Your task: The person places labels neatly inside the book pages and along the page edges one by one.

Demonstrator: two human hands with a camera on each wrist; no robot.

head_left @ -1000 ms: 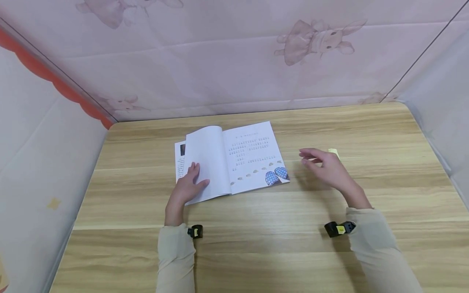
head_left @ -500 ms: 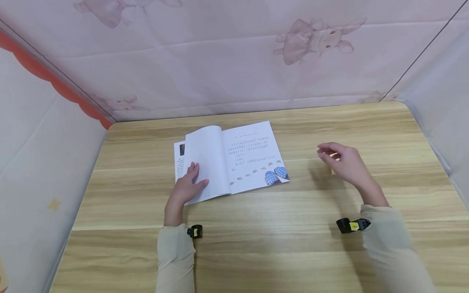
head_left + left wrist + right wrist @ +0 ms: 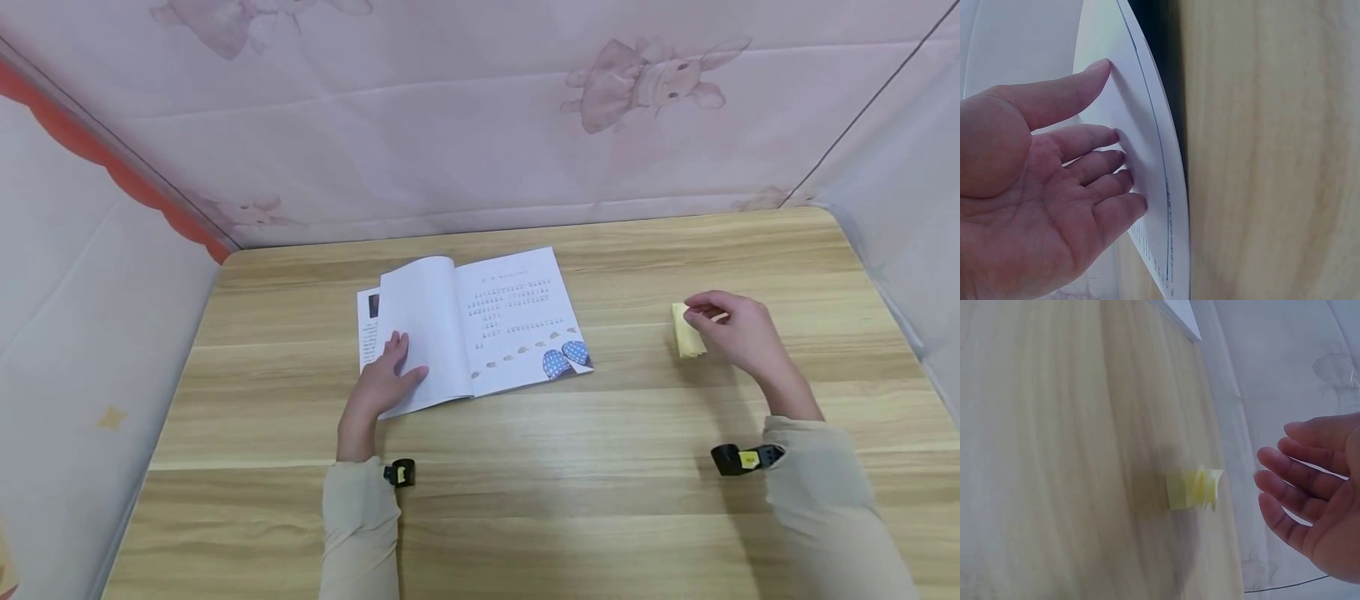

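Observation:
An open book (image 3: 517, 325) lies on the wooden table, with a plain white page curving up on its left side. My left hand (image 3: 382, 383) rests on that page with fingers spread; in the left wrist view, the fingertips (image 3: 1124, 181) touch the paper. Right of the book lies a small yellow pad of paper (image 3: 688, 337) that looks like sticky notes, its layers fanned at one end. My right hand (image 3: 738, 329) hovers at its right edge, fingers loosely bent. From the right wrist, the hand (image 3: 1322, 494) is apart from the yellow pad (image 3: 1192, 489) and holds nothing.
The wooden table (image 3: 570, 500) meets a pink rabbit-print cloth wall (image 3: 465, 150) along its back edge. Pale cloth walls also stand at the left and right. A small black camera is strapped to each sleeve.
My right hand has moved right, away from the book, past the yellow pad, which now shows more fully. The left hand and the book have stayed in place.

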